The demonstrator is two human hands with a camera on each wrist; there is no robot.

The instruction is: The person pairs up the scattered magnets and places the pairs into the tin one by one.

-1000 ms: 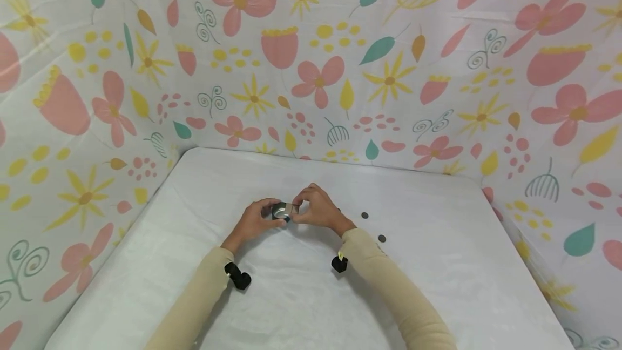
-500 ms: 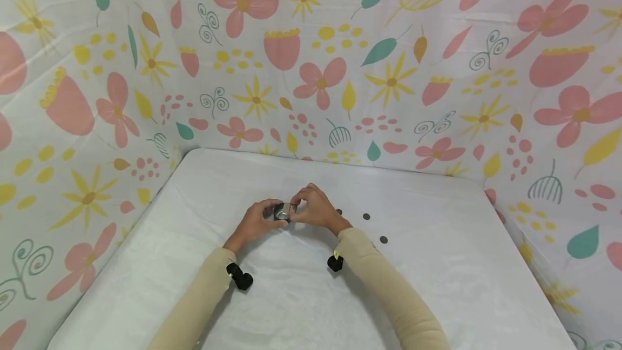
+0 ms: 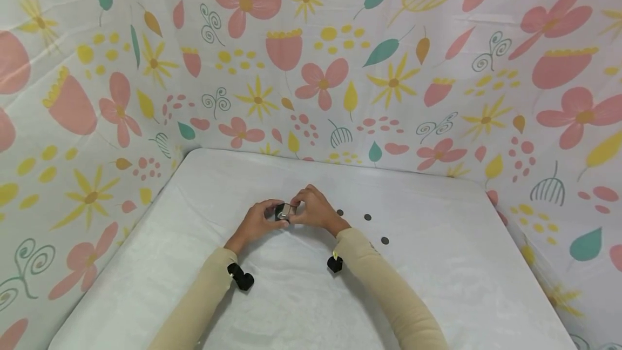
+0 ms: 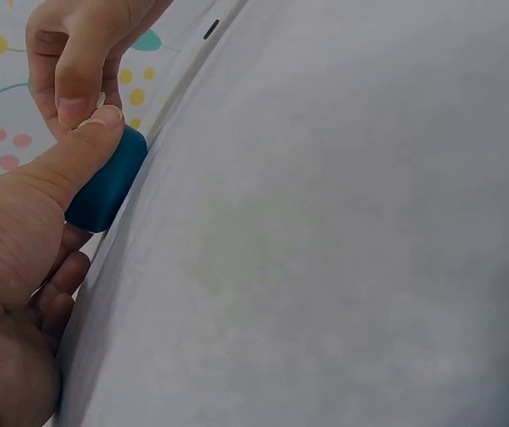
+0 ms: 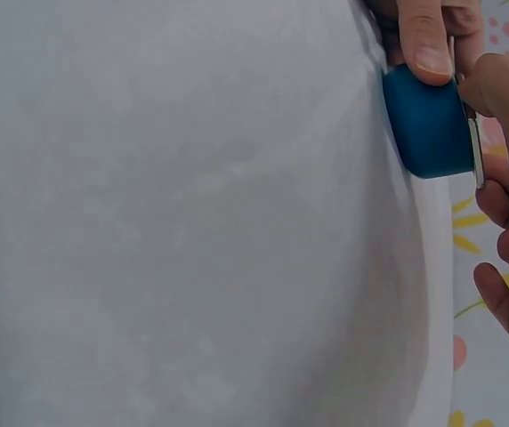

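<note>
Near the far middle of the table, my left hand (image 3: 257, 220) holds a small teal container (image 4: 108, 191) with rounded corners between thumb and fingers. Its shiny inside shows in part in the head view. From the other side, my right hand (image 3: 315, 208) pinches a thin, flat, metallic piece (image 5: 477, 151) at the container's open face. In the right wrist view this piece lies along the container's edge. Whether the two are joined is hidden by the fingers. The container rests on or just above the white cloth.
Several dark round discs lie right of my right hand: one disc (image 3: 340, 213) by the wrist, another disc (image 3: 367, 217) farther right, and a nearer disc (image 3: 385, 241). White cloth (image 3: 291, 307) covers the table. A flowered curtain (image 3: 320, 69) stands behind and at both sides.
My right hand has shifted slightly left relative to the discs, and the metallic piece now covers more of the container's shiny opening. The left hand keeps its hold. The head view has drifted slightly.
</note>
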